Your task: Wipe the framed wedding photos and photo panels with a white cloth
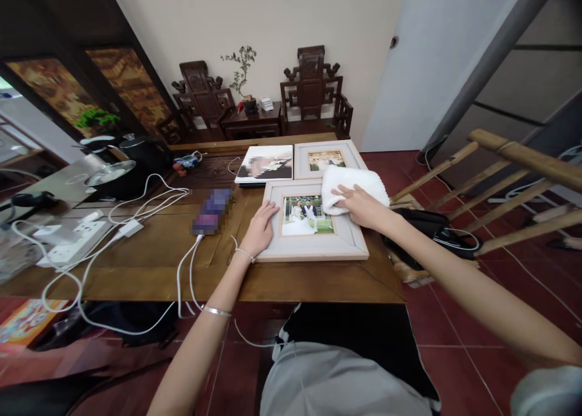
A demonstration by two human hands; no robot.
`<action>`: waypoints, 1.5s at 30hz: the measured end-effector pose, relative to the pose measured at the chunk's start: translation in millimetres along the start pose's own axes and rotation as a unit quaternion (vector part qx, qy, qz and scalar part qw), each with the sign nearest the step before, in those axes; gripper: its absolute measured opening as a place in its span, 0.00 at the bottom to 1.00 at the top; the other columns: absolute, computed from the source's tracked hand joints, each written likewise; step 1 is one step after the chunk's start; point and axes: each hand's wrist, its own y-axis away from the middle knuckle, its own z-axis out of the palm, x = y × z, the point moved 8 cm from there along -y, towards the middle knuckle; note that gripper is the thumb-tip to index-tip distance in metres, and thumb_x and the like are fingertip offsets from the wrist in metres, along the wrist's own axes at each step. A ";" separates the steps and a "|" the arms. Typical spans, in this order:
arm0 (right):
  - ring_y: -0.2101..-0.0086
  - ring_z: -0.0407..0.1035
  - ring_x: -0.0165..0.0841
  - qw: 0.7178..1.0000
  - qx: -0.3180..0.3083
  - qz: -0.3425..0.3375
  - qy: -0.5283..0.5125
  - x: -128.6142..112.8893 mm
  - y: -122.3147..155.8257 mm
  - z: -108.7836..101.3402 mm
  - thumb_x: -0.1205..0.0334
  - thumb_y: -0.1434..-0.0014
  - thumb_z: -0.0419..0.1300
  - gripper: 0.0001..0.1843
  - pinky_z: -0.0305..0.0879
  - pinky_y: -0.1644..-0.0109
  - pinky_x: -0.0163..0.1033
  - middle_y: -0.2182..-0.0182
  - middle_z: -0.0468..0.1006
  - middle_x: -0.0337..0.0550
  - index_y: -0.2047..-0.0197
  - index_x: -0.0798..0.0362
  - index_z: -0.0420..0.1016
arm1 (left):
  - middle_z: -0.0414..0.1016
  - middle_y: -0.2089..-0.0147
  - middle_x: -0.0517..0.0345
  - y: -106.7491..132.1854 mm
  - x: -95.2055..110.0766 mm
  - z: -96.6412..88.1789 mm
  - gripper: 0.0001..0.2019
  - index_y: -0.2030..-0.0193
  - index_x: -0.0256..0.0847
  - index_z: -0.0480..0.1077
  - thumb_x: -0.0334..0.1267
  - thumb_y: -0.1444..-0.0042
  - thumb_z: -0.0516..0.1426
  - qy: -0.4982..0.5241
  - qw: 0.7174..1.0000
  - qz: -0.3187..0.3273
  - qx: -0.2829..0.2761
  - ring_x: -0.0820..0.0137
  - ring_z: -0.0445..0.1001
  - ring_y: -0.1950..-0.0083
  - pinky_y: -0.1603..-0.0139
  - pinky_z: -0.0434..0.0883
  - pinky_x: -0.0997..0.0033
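two hands (260,227) on framed photo (313,228)

Cloth (352,182): white, soft terry. Picture frame (313,246): pale matt wood, glossy photo. Table (154,246): brown wood, smooth satin sheen near front edge.

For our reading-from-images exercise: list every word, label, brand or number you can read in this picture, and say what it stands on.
No text can be read.
Orange printed sheet, bottom left: print too small and blurred.
Phone on the table: screen blurred out.
Stack of small boxes on the far side table: too small.
The framed photo under the left hand and the cloth under the right hand show no lettering.
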 end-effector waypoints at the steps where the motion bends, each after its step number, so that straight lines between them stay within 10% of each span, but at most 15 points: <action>1: 0.32 0.51 0.49 1.000 -0.007 -0.004 0.000 -5.9 7.5 0.0 0.85 0.54 0.47 0.36 0.55 0.35 0.62 0.32 0.61 0.55 0.44 0.59 0.77 | 0.70 0.34 0.47 0.0 -0.3 0.3 0.23 0.41 0.37 0.71 0.27 0.39 0.46 0.001 1.000 0.001 0.001 0.60 0.59 0.27 0.26 0.56 0.50; 12: 0.34 0.58 0.47 0.994 -0.053 -0.063 -0.071 -80.0 93.4 -22.8 0.83 0.52 0.49 0.33 0.59 0.35 0.55 0.35 0.67 0.57 0.46 0.57 0.79 | 0.70 0.34 0.47 -0.9 -3.1 3.1 0.23 0.41 0.38 0.71 0.25 0.41 0.47 0.000 1.000 0.014 0.013 0.59 0.59 0.27 0.27 0.57 0.46; 23: 0.32 0.50 0.48 0.995 0.098 0.021 0.003 -16.9 -19.9 -14.7 0.85 0.49 0.46 0.39 0.52 0.33 0.56 0.30 0.56 0.57 0.36 0.58 0.68 | 0.69 0.34 0.44 -0.3 -2.2 2.9 0.23 0.41 0.35 0.71 0.24 0.40 0.47 -0.001 1.000 0.012 0.011 0.59 0.59 0.28 0.27 0.57 0.47; 28: 0.39 0.61 0.51 0.996 0.065 0.017 0.056 -25.5 -44.1 -2.9 0.82 0.42 0.46 0.31 0.54 0.39 0.54 0.37 0.66 0.64 0.38 0.59 0.70 | 0.69 0.34 0.45 -0.6 -2.5 2.1 0.22 0.41 0.36 0.71 0.25 0.39 0.47 0.001 1.000 0.009 0.008 0.59 0.59 0.27 0.27 0.57 0.46; 39: 0.61 0.73 0.40 0.991 -0.076 -0.086 -0.061 -108.4 52.5 -37.6 0.81 0.47 0.51 0.29 0.60 0.59 0.40 0.57 0.79 0.55 0.45 0.56 0.75 | 0.69 0.34 0.45 -1.3 -2.3 4.2 0.24 0.41 0.36 0.71 0.23 0.42 0.47 0.002 1.000 0.022 0.012 0.59 0.58 0.27 0.27 0.57 0.45; 45: 0.52 0.73 0.43 0.989 -0.046 -0.089 -0.109 -123.6 62.0 -43.4 0.83 0.49 0.49 0.36 0.66 0.52 0.43 0.46 0.75 0.59 0.38 0.56 0.70 | 0.68 0.33 0.45 -1.2 -1.8 4.8 0.24 0.41 0.36 0.70 0.24 0.42 0.47 0.000 1.000 0.019 0.005 0.59 0.57 0.26 0.27 0.57 0.46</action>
